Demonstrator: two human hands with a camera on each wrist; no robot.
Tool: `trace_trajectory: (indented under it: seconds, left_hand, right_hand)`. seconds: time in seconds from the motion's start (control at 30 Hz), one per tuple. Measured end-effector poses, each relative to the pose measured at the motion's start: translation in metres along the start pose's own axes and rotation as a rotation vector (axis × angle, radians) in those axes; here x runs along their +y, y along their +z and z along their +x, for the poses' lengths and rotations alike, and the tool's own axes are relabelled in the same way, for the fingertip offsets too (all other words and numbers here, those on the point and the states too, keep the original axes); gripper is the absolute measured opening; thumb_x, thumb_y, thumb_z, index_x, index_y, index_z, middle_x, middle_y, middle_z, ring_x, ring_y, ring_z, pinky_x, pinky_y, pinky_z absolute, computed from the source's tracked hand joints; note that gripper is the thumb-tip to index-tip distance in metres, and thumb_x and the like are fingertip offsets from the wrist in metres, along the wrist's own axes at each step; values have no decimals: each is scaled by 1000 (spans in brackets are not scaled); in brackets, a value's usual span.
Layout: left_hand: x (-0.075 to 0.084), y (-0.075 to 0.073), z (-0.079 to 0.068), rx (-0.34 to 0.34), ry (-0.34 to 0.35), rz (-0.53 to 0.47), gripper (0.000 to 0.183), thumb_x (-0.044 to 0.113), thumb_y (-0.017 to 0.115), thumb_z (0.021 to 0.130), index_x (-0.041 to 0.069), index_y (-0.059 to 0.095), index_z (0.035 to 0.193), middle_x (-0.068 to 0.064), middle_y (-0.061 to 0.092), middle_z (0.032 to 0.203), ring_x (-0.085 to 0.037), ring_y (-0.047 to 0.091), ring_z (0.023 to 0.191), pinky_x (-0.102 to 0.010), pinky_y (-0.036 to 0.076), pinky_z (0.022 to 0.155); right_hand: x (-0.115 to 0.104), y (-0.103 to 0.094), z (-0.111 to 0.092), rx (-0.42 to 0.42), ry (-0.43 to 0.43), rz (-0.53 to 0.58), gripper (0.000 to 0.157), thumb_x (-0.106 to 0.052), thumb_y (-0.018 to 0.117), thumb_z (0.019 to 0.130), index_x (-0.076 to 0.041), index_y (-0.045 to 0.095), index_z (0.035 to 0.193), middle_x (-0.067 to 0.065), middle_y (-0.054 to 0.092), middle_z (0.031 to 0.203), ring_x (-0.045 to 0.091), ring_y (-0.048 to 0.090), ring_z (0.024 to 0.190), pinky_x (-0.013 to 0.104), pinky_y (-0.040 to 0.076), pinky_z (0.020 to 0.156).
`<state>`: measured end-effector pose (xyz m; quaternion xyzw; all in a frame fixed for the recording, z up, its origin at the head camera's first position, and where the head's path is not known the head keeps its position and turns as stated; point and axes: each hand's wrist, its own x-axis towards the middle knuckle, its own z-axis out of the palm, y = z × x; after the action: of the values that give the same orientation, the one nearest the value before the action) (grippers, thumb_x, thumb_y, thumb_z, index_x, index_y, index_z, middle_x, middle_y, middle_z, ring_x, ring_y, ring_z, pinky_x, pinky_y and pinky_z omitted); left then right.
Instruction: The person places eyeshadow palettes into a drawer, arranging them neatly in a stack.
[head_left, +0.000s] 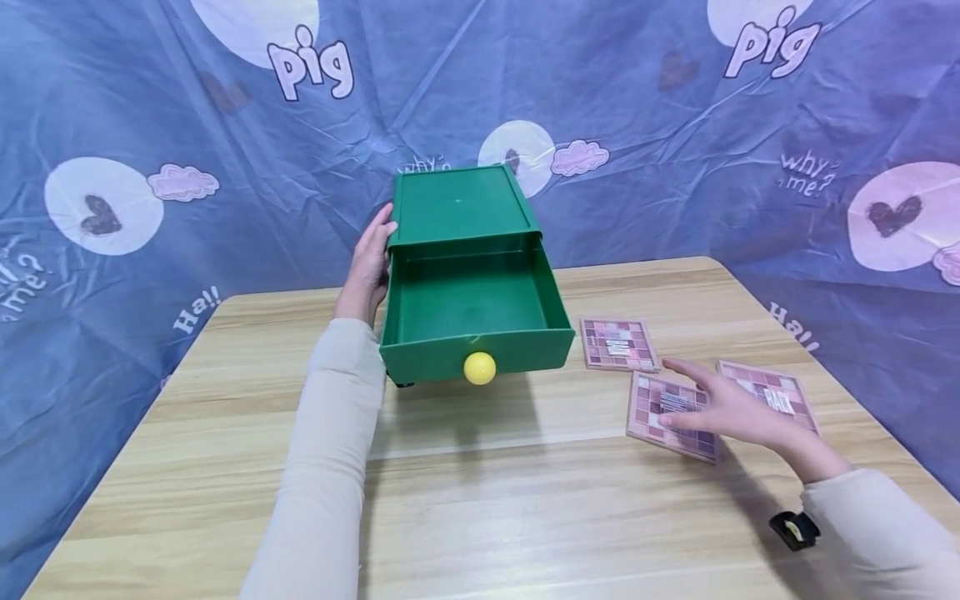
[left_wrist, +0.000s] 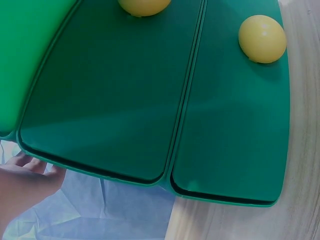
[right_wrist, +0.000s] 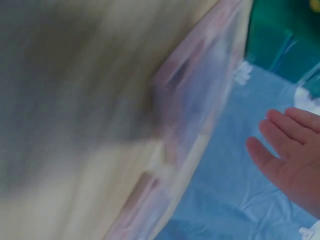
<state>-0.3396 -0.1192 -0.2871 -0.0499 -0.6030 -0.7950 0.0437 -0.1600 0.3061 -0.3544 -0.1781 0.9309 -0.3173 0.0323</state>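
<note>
A green plastic drawer cabinet (head_left: 457,200) stands toward the back of the table, its top drawer (head_left: 480,304) pulled out and bare inside, with a round yellow knob (head_left: 480,367) in front. My left hand (head_left: 371,254) rests against the cabinet's left side, fingers lying along it near the top edge. In the left wrist view, two closed lower drawer fronts (left_wrist: 105,95) show, each with a yellow knob (left_wrist: 262,39). My right hand (head_left: 723,408) hovers with fingers spread over a pink eyeshadow palette (head_left: 648,408), holding nothing; its fingers (right_wrist: 280,132) look relaxed in the right wrist view.
Two more eyeshadow palettes lie close by, a back one (head_left: 617,343) beside the cabinet and a right one (head_left: 772,392) beyond my right hand. The wooden table (head_left: 480,517) ends at a blue printed cloth (head_left: 420,92) behind and at both sides.
</note>
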Motion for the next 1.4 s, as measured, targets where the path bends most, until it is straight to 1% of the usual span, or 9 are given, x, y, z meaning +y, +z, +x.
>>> trace_trajectory:
  seconds: [0.2,0.3,0.47,0.6,0.8,0.97,1.2,1.33,1.4]
  left_hand:
    - [0,0,1,8,3,4,46,21,47,85,26,40,130,-1,43,123,-8,33,52,-21,30,52]
    - [0,1,1,2,6,10,47,21,46,85,26,38,131,2,38,128,-9,42,71,-23,34,66]
    - [0,0,1,-3,10,5,47,21,46,85,25,38,132,2,34,131,-15,41,93,-28,32,79]
    - [2,-2,0,3,15,10,48,21,46,85,25,37,132,2,34,130,-13,41,91,-26,32,77]
    - [2,-1,0,15,17,25,47,22,47,84,25,39,131,1,40,126,-9,32,52,-22,29,54]
    - [0,1,0,-1,10,18,47,22,47,84,26,39,131,3,37,128,-9,42,71,-23,34,67]
    - [1,1,-1,4,6,21,46,23,47,85,27,39,130,4,35,129,-11,42,83,-26,33,74]
    - [1,1,0,10,10,25,46,22,47,85,26,40,130,4,35,129,-12,43,80,-25,33,71]
    - [1,1,1,11,12,29,46,22,47,85,26,39,130,4,34,129,-13,42,81,-24,33,69]
  right_hand:
    - [24,2,-8,-54,4,-75,98,-30,75,62,20,19,125,41,25,121,52,27,107,58,23,84]
    - [33,6,-12,-61,-3,-85,103,-33,76,59,21,18,124,41,25,121,52,26,108,58,22,85]
    - [42,9,-16,-51,-44,-123,106,-37,78,54,21,21,122,41,26,118,53,26,107,58,21,85]
    - [45,10,-15,-65,-59,-135,109,-39,78,53,22,19,122,43,22,120,54,23,108,57,19,86]
    - [50,9,-17,-114,-22,-156,113,-42,76,54,23,14,124,43,15,124,53,17,112,49,10,95]
    - [53,9,-20,-97,-16,-177,107,-37,77,55,21,20,124,40,21,124,51,22,111,27,5,98]
    - [51,9,-17,-65,-8,-188,103,-35,80,50,20,29,120,37,34,116,48,33,105,51,26,84]
    - [46,9,-16,-49,-9,-185,101,-35,80,49,19,32,119,36,38,114,46,36,105,46,28,85]
    - [44,8,-15,-38,-17,-182,99,-35,80,50,18,33,119,35,39,114,44,36,105,34,27,89]
